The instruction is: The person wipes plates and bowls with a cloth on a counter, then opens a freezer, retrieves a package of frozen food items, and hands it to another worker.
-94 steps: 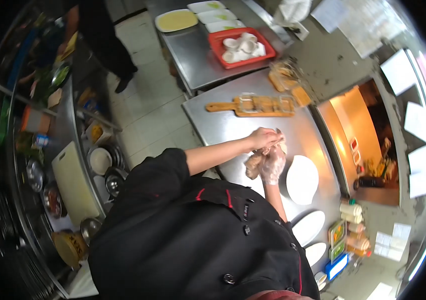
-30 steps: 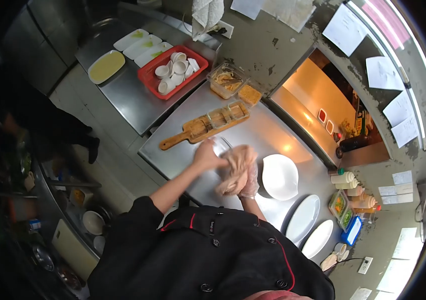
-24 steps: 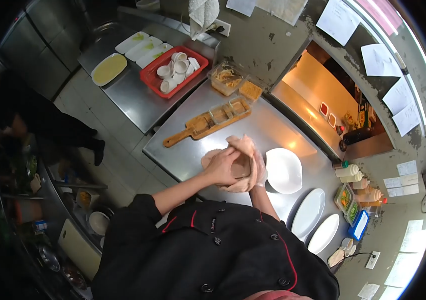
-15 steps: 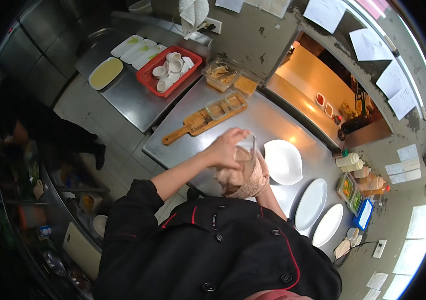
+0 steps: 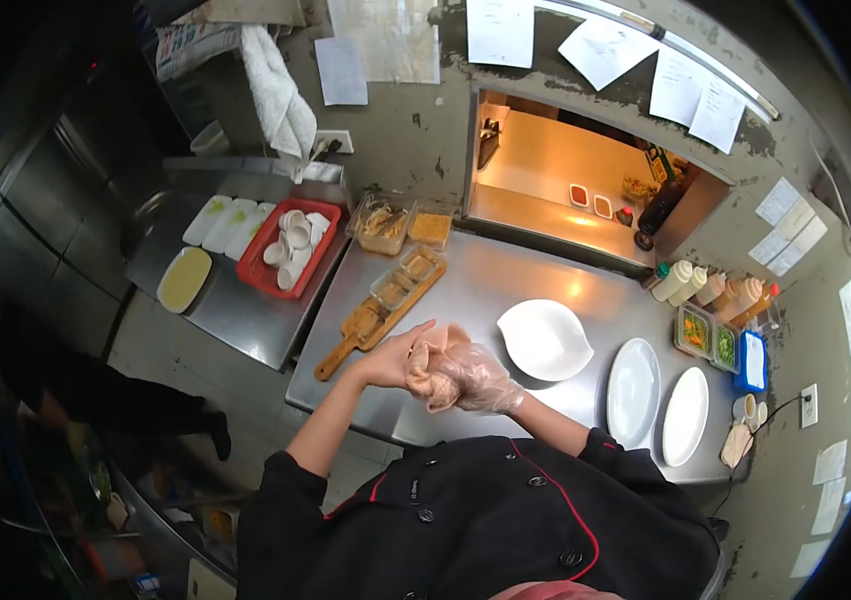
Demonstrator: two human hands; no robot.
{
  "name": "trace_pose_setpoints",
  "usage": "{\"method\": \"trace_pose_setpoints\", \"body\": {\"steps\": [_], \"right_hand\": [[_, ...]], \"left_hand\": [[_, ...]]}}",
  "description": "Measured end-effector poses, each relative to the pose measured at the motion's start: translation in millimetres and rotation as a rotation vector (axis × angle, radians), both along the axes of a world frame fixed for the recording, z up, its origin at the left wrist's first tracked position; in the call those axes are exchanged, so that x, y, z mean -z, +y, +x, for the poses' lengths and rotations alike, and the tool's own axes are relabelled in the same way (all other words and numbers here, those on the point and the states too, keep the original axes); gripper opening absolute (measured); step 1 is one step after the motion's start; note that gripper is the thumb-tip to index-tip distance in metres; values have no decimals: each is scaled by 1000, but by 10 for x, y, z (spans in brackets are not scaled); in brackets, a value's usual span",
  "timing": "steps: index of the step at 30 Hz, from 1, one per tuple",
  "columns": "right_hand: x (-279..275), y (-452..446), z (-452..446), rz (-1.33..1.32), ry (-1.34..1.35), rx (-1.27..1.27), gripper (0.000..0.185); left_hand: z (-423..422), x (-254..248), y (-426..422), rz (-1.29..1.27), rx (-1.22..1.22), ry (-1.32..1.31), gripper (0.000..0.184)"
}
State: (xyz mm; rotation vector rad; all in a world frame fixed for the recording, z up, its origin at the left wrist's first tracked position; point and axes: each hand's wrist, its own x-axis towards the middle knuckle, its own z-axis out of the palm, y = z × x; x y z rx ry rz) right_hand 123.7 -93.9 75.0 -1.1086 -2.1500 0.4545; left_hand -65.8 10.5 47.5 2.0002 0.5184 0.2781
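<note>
A pinkish cloth (image 5: 436, 378) is bunched between my two hands, above the front of the steel counter. My left hand (image 5: 386, 362), bare, is closed on the cloth's left side. On the other side my right hand (image 5: 487, 375), in a clear plastic glove, is wrapped round the cloth. Whether a glass is inside the folds cannot be seen. Just beyond my left hand lies a wooden paddle board (image 5: 338, 357) with small clear glass containers (image 5: 392, 290) on it. A white leaf-shaped bowl (image 5: 546, 340) stands to the right of my right hand.
Two oval plates (image 5: 634, 395) lie at the right, near squeeze bottles (image 5: 681, 280) and tubs of cut vegetables (image 5: 694, 328). A red basket (image 5: 246, 278) of white cups stands on the left table. Clear food containers (image 5: 383, 225) are by the wall. Someone's dark-clothed leg (image 5: 161, 398) shows at left.
The clear glass held in my left hand half a second ago no longer shows. Both hands are now closer together round the cloth. The view has shifted, showing more of the wall.
</note>
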Motion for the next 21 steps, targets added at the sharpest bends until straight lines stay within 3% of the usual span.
{"method": "trace_pose_setpoints", "body": {"steps": [1, 2, 3, 4, 5, 7, 8, 10, 13, 14, 16, 17, 18, 19, 21], "right_hand": [[-46, 27, -18, 69, 109, -21, 45], [-69, 41, -21, 136, 218, -44, 40], [190, 50, 24, 16, 346, 65, 29], [276, 94, -8, -48, 492, 122, 33], [355, 137, -89, -116, 639, 179, 37], [385, 129, -279, -328, 806, 184, 39], [374, 77, -314, -130, 539, 244, 39], [-99, -54, -310, -39, 486, 103, 24], [-254, 133, -201, -111, 113, -316, 18], [-289, 119, -244, -173, 32, -339, 12], [-51, 101, -478, -58, -108, -351, 13], [-52, 69, -495, 235, -49, -181, 15], [177, 82, -453, 358, -52, -153, 14], [191, 28, -510, -1, 257, -147, 11], [164, 121, -400, -458, 609, -181, 11]], "left_hand": [[-18, 77, 19, -68, -3, -10, 102], [-14, 182, 1, -266, -111, -235, 98], [8, 288, -26, -464, -220, -459, 95], [67, 212, -90, -664, -329, -685, 92], [118, 136, -235, -801, -291, -838, 65], [245, 145, -286, -921, -398, -914, 53], [272, 152, -298, -982, -454, -952, 49], [133, 103, -252, -1065, -348, -742, 44], [-48, -12, -277, -1195, -216, -471, 39], [-61, -43, -262, -1051, -161, -395, 39], [-105, -107, -198, -759, -49, -221, 42], [-109, -187, -192, -597, -39, -169, 43], [-67, -283, -197, -434, -17, -115, 43], [-56, -336, -191, -263, 13, -70, 44], [-89, -288, -212, -253, -146, -201, 46]]}}
